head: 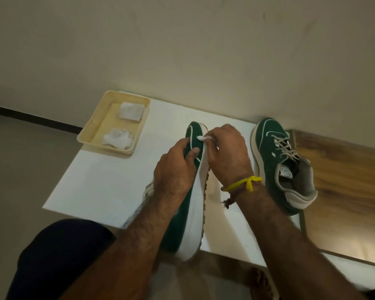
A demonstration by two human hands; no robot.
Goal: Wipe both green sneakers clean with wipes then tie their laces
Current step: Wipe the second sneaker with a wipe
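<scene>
The left hand (178, 167) covers much of the held sneaker (187, 204), hiding its laces. The right hand (227, 152) hides most of the wipe (201, 137). Both forearms run off the bottom edge.

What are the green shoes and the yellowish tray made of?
The held sneaker and the sneaker on the table look like matte, fuzzy suede or cloth, since they show no shine. Their white soles look like smooth rubber or foam. The tray seems to be thin plastic, with glossy, moulded walls. The wipe looks like soft paper or cloth.
</scene>
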